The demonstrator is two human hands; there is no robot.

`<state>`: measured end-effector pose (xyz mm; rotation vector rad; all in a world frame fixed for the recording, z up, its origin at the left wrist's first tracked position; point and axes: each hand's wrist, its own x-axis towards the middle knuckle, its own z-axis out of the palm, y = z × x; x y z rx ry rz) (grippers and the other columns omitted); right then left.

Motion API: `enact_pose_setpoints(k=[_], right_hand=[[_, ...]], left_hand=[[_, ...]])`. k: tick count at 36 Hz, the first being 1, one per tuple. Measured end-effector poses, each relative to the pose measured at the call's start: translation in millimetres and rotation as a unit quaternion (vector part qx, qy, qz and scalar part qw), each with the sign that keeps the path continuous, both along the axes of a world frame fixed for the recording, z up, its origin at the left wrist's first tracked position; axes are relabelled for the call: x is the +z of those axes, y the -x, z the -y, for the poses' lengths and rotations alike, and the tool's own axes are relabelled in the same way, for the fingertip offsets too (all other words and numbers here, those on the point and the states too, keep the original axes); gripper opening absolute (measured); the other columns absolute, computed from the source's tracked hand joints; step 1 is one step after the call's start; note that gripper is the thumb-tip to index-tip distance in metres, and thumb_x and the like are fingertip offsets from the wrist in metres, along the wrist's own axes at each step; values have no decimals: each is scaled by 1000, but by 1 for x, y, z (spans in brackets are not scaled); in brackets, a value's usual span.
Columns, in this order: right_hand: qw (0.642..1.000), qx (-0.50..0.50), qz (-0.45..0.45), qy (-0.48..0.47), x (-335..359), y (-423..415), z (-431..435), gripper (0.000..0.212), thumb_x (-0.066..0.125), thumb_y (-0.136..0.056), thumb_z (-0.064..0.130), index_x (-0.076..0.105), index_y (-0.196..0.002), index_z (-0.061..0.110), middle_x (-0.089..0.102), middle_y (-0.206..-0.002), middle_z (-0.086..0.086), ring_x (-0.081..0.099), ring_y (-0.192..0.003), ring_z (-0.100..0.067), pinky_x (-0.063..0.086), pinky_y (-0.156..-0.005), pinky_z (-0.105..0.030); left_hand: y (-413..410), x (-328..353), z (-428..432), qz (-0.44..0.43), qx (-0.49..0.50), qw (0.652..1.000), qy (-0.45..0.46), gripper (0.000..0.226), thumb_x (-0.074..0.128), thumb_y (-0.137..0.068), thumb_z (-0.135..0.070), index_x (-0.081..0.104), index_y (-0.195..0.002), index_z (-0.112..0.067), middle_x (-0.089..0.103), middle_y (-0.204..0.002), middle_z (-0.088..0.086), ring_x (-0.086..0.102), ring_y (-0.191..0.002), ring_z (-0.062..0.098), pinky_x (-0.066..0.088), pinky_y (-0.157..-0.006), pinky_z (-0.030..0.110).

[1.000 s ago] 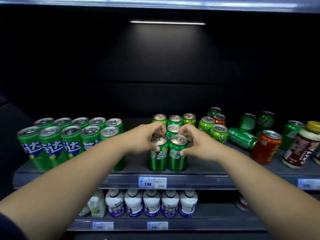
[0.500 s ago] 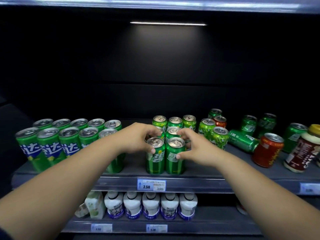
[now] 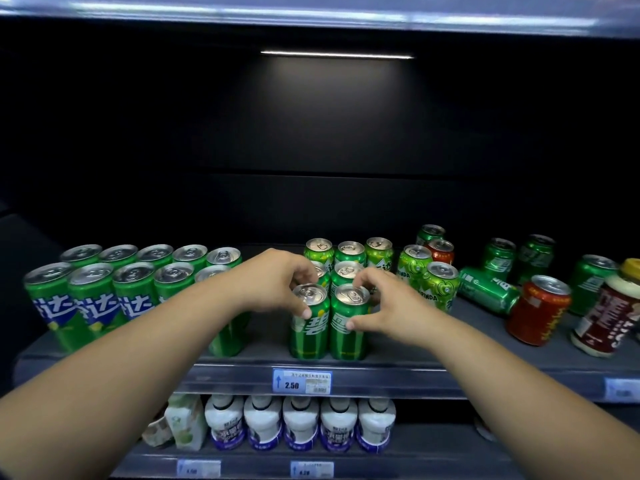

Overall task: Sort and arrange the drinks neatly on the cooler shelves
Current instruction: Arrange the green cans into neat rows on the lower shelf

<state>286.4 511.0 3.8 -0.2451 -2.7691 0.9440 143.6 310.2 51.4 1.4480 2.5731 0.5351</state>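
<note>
Green can (image 3: 309, 332) partly under left hand (image 3: 273, 282)

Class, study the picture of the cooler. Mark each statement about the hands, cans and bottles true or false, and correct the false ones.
1. The left hand grips the left front can, and the right hand grips the right front can. True.
2. The price tag below these two cans reads 4.00. False: it reads 2.50.
3. A green can lies on its side to the right of the hands. True.
4. The white bottles stand on the same shelf as the cans. False: they stand on the lower shelf, beneath the cans.
</note>
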Motion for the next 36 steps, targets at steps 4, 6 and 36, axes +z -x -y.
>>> enact_pose_setpoints(k=[4, 6, 36], right_hand=[[1000, -8, 0, -30, 4, -2, 3, 54, 90, -65, 45, 49, -97, 32, 55, -108, 14, 53, -95, -8, 45, -75, -28], [1000, -7, 8, -21, 5, -1, 2, 58, 92, -61, 46, 49, -97, 32, 59, -107, 11, 58, -95, -12, 51, -80, -34], [995, -32, 55, 82, 12, 58, -32, 45, 75, -88, 38, 63, -129, 22, 67, -121, 2, 64, -111, -16, 53, -99, -40]], left_hand=[[0, -2, 0, 12, 3, 1000, 1, 54, 93, -62, -34, 68, -110, -28, 67, -97, -13, 65, -89, 5, 55, -83, 30], [1, -2, 0, 14, 1, 1000, 7, 53, 93, -62, -34, 68, -109, -30, 67, -98, -13, 64, -89, 4, 55, -81, 28], [32, -1, -46, 47, 53, 997, 38, 45, 74, -86, -36, 65, -129, -27, 66, -123, -10, 59, -104, 6, 41, -88, 18]])
